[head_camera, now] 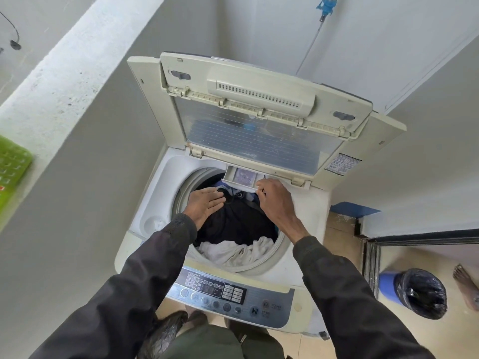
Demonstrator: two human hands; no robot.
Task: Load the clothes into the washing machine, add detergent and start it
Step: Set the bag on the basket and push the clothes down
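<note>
White plastic, yellowed at the rims, made up the washing machine (308, 229), which stood in a corner with grey walls close on its left and behind it. Its lid (259, 141) stood raised and folded, leaning back and overhanging the rear of the drum opening. A blue tap (325, 5) sat high on the back wall with a thin hose (309, 45) running down behind the lid. On the wide ledge (64, 81) to the left lay one green basket (11, 172), cut by the frame edge. To the right, on the tiled floor, one blue bin (417, 294) with a black liner stood just beside a dark door frame (373, 257).

The clothes were inside the drum: one dark garment (238, 224) filling the middle, one white garment (233, 251) bunched against the near rim, and a strip of blue cloth at the back. One detergent drawer (242, 177) was pulled out over the drum's rear edge, beneath the lid.

Two hands reached in, both in dark sleeves. The left hand (204, 203) lay flat with straight fingers over the dark garment at the drum's left side. The right hand (274, 200) had its fingers curled on the drawer's front right corner, gripping it.

One control panel (228, 296) ran along the near edge, uncovered between the forearms. Bare floor lay to the machine's right as far as the bin.
</note>
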